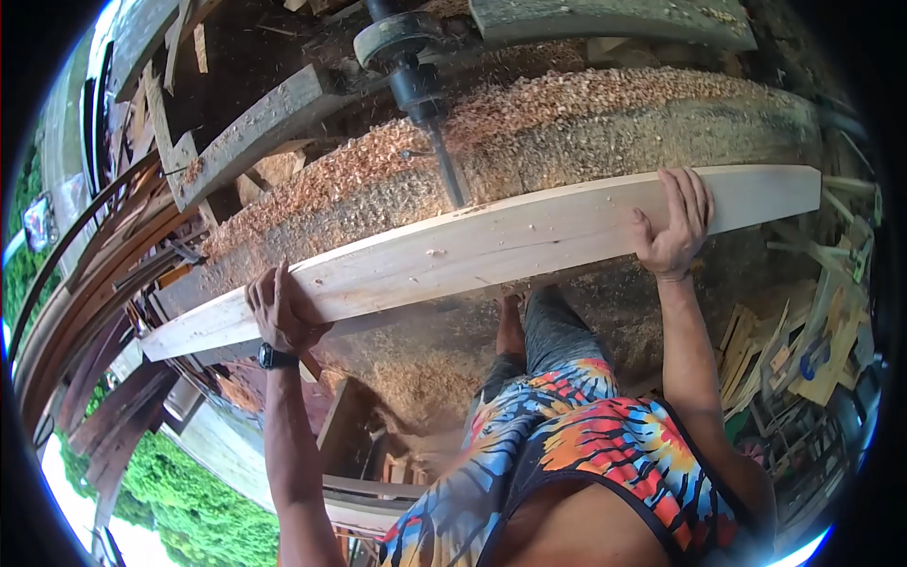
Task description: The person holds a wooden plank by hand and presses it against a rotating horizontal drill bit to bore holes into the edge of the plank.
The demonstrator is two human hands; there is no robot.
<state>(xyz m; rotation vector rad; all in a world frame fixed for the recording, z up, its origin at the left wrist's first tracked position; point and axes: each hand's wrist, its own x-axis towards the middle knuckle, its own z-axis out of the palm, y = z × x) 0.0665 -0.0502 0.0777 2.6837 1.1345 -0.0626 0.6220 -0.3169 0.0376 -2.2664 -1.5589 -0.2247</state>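
A long pale wooden board [529, 234] stretches across the view, lying over the work table [605, 140]. My left hand [283, 310] grips the board toward its left end, fingers bent over the wood. Closer to the right end, my right hand [676, 227] holds it with the fingers over the far edge and the thumb on the face. Between the hands, a drill bit [445, 165] in a dark chuck [416, 90] points down at the board's far edge; whether it touches the wood I cannot tell. A few shavings lie on the face.
Wood shavings [567, 99] are heaped along the table behind the board. Curved timber pieces [255, 132] lie at the upper left, and another thick timber [605, 21] at the top. Offcuts [765, 340] pile up at the right. Sawdust [425, 392] covers the floor below.
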